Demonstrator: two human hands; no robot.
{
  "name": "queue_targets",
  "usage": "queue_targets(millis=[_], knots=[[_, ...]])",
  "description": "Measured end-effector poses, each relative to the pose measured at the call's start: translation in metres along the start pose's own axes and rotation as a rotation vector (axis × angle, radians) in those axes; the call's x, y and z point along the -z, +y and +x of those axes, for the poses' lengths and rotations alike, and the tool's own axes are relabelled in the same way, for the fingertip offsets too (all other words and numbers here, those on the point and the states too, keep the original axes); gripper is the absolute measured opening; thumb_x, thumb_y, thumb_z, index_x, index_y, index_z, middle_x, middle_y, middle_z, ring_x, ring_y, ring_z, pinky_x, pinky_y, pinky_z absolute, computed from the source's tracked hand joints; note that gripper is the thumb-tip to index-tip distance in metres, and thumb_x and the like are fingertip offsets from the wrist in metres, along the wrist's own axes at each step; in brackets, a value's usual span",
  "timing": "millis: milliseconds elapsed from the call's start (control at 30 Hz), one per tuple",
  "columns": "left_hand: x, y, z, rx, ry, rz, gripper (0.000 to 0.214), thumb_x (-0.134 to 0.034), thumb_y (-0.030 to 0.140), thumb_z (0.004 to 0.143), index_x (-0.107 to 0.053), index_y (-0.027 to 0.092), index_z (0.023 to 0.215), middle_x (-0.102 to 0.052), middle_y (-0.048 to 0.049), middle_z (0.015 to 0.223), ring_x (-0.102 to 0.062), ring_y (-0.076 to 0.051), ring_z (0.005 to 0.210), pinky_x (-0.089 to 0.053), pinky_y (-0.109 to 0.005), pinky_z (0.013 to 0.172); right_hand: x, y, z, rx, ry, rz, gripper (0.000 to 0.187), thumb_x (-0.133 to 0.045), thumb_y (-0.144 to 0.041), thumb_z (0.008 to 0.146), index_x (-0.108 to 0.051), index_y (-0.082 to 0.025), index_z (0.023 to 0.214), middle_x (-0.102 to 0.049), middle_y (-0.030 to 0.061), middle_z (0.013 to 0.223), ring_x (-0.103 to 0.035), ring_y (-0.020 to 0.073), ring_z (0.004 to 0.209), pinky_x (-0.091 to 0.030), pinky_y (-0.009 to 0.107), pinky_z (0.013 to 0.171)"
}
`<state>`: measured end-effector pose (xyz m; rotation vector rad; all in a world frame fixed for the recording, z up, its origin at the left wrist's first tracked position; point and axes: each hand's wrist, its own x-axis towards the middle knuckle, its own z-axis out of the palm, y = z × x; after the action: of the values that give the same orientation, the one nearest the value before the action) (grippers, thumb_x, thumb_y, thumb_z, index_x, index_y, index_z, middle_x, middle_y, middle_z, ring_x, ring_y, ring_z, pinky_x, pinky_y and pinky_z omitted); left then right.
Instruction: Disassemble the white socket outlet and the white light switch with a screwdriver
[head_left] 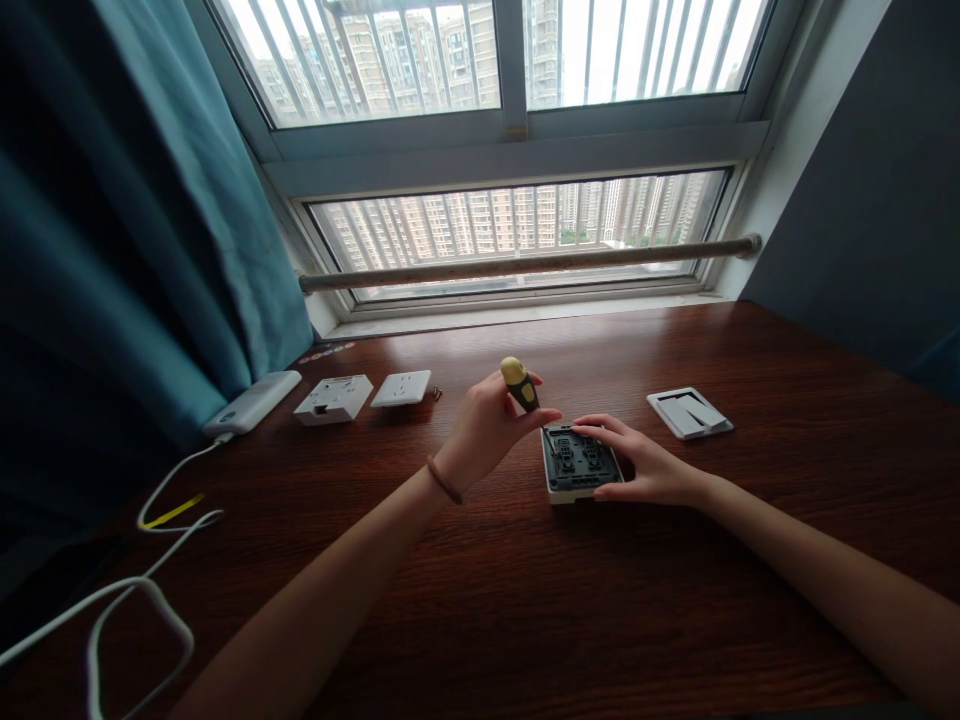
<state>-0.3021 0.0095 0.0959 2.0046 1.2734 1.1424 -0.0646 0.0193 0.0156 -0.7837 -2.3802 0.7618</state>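
My left hand (486, 428) is closed around a short screwdriver (518, 384) with a yellow and black handle, its tip pointing down at the top left of an opened switch module (577, 464) lying on the dark wooden desk (525, 600). My right hand (645, 465) rests along the module's right and far edges. Its fingers lie flat against it, steadying it. The module shows its dark inner parts inside a white frame.
A white switch cover plate (688, 412) lies to the right. At the left are a white socket plate (403, 388), a white back box (334, 398), small screws (436, 393), a white power bank (253, 402) with white cables (142, 590), and a teal curtain (135, 220).
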Motion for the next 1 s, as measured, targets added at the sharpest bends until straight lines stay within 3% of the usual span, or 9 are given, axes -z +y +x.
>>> queue_targets(millis=[67, 167, 233, 433, 567, 733, 800, 900, 1000], knots=[[-0.001, 0.002, 0.0, 0.048, -0.07, -0.153, 0.042, -0.069, 0.036, 0.068, -0.056, 0.014, 0.101, -0.064, -0.0044, 0.083, -0.047, -0.005, 0.047, -0.04, -0.019, 0.042, 0.0, 0.0, 0.0, 0.001, 0.0, 0.002, 0.075, -0.07, -0.042, 0.068, -0.037, -0.024, 0.133, -0.038, 0.0103, 0.133, -0.038, 0.0274, 0.123, -0.034, 0.04, 0.102], [0.001, 0.008, 0.001, 0.146, -0.187, -0.362, 0.04, -0.065, 0.03, 0.073, -0.051, 0.011, 0.105, -0.065, -0.0064, 0.083, -0.044, -0.003, 0.039, -0.037, -0.018, 0.038, 0.0, -0.001, 0.0, 0.004, 0.0, 0.002, 0.075, -0.07, -0.043, 0.068, -0.038, -0.023, 0.133, -0.038, 0.0105, 0.132, -0.038, 0.0275, 0.122, -0.034, 0.041, 0.102], [0.004, 0.012, 0.002, 0.188, -0.234, -0.442, 0.038, -0.067, 0.024, 0.07, -0.053, 0.009, 0.103, -0.065, -0.0067, 0.082, -0.05, -0.005, 0.044, -0.043, -0.019, 0.044, 0.0, -0.001, 0.0, 0.003, 0.0, 0.003, 0.074, -0.07, -0.042, 0.068, -0.038, -0.023, 0.133, -0.037, 0.0104, 0.133, -0.038, 0.0274, 0.122, -0.034, 0.041, 0.103], [0.013, 0.014, 0.003, 0.263, -0.35, -0.615, 0.037, -0.065, 0.017, 0.071, -0.052, 0.012, 0.105, -0.062, -0.0118, 0.107, -0.066, -0.013, 0.07, -0.054, -0.028, 0.068, 0.0, 0.001, -0.001, 0.005, 0.0, 0.004, 0.075, -0.07, -0.043, 0.068, -0.037, -0.024, 0.133, -0.038, 0.0104, 0.132, -0.039, 0.0277, 0.122, -0.035, 0.04, 0.102], [0.012, 0.012, 0.002, 0.245, -0.359, -0.566, 0.036, -0.065, 0.022, 0.072, -0.053, 0.012, 0.105, -0.063, -0.0107, 0.103, -0.066, -0.014, 0.065, -0.054, -0.029, 0.064, 0.0, 0.002, -0.001, 0.002, -0.004, -0.006, 0.075, -0.07, -0.043, 0.068, -0.037, -0.023, 0.133, -0.037, 0.0106, 0.133, -0.038, 0.0271, 0.123, -0.034, 0.04, 0.103], [0.002, 0.004, 0.001, 0.074, -0.144, -0.203, 0.039, -0.075, 0.03, 0.061, -0.061, 0.012, 0.093, -0.059, -0.0001, 0.068, -0.05, -0.006, 0.05, -0.044, -0.019, 0.047, 0.0, 0.001, -0.001, -0.003, -0.006, -0.005, 0.075, -0.07, -0.042, 0.068, -0.037, -0.023, 0.133, -0.037, 0.0104, 0.133, -0.038, 0.0268, 0.122, -0.035, 0.039, 0.102], [-0.001, 0.001, 0.0, 0.031, -0.104, -0.158, 0.036, -0.075, 0.032, 0.061, -0.064, 0.013, 0.09, -0.057, 0.0004, 0.067, -0.045, -0.005, 0.051, -0.04, -0.017, 0.045, 0.0, 0.001, -0.001, -0.002, -0.008, -0.002, 0.075, -0.07, -0.042, 0.068, -0.037, -0.023, 0.133, -0.037, 0.0104, 0.133, -0.038, 0.0269, 0.122, -0.035, 0.039, 0.102], [-0.002, 0.002, 0.0, 0.086, -0.194, -0.29, 0.035, -0.069, 0.033, 0.068, -0.061, 0.013, 0.096, -0.061, -0.003, 0.079, -0.042, -0.003, 0.045, -0.036, -0.016, 0.038, 0.0, 0.0, -0.001, -0.002, -0.008, -0.002, 0.075, -0.07, -0.042, 0.068, -0.037, -0.023, 0.133, -0.037, 0.0101, 0.133, -0.038, 0.0267, 0.123, -0.034, 0.039, 0.102], [0.002, 0.006, 0.0, 0.154, -0.261, -0.376, 0.037, -0.068, 0.03, 0.07, -0.058, 0.011, 0.101, -0.062, -0.0028, 0.076, -0.041, -0.002, 0.04, -0.034, -0.016, 0.035, 0.0, 0.0, -0.001, -0.002, -0.004, -0.002, 0.075, -0.07, -0.042, 0.068, -0.037, -0.024, 0.133, -0.037, 0.0097, 0.132, -0.038, 0.0264, 0.123, -0.034, 0.039, 0.103]])
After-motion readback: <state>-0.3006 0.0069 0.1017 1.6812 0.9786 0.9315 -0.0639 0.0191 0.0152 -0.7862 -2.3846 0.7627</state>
